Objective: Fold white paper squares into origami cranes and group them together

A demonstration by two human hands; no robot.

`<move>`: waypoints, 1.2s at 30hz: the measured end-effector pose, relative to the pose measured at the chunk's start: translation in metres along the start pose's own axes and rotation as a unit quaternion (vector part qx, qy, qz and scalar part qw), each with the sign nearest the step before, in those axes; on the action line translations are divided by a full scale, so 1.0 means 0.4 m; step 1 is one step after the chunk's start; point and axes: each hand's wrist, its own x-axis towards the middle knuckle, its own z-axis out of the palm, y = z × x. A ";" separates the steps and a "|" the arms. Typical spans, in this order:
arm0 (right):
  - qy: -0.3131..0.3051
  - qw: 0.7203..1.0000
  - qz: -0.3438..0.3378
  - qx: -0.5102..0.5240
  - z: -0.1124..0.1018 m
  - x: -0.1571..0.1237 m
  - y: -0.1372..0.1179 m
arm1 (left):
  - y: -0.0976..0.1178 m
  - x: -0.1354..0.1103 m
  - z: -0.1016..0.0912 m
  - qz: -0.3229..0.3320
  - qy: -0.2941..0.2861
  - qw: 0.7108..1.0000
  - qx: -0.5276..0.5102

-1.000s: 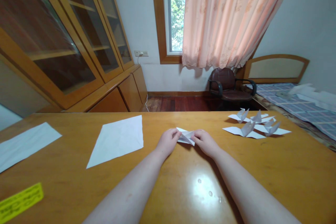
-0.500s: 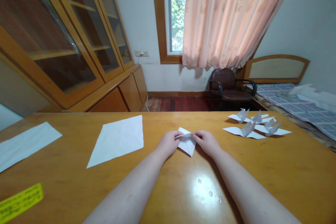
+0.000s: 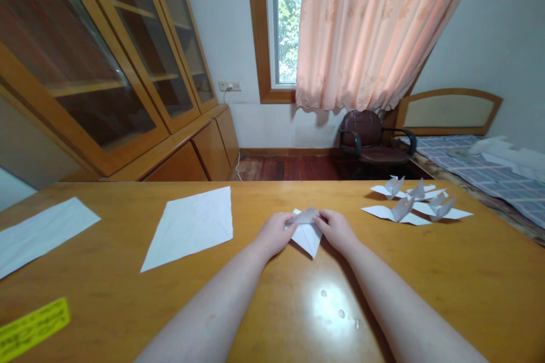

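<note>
A small folded piece of white paper (image 3: 307, 236) lies on the wooden table between my hands, one pointed corner toward me. My left hand (image 3: 276, 233) grips its left edge, fingers closed with the thumb on top. On the opposite edge, my right hand (image 3: 336, 229) pinches the paper near its upper right corner. A greyish, shaded flap stands up along the far side between the two thumbs. Parts of the paper's side corners are hidden under my fingers.
Left of my hands lies a flat white sheet (image 3: 193, 229), and another sheet (image 3: 46, 232) is at the far left. Several folded paper cranes (image 3: 402, 209) stand at the table's back right. A yellow label (image 3: 34, 326) sits near left. Beyond the table is a chair (image 3: 366, 133).
The paper's far flap has risen and shows its shaded face. The folded paper has shifted slightly toward me and right; both hands keep hold of it.
</note>
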 end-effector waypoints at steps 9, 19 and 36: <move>0.004 1.000 -0.011 -0.017 0.004 0.000 0.008 | 0.001 0.001 0.002 -0.008 0.002 1.000 -0.012; -0.017 1.000 -0.009 -0.017 0.004 -0.002 0.005 | -0.016 0.006 0.007 -0.003 0.007 1.000 0.004; -0.014 1.000 -0.009 -0.006 0.005 -0.002 0.005 | -0.015 0.005 0.009 -0.007 -0.006 1.000 -0.003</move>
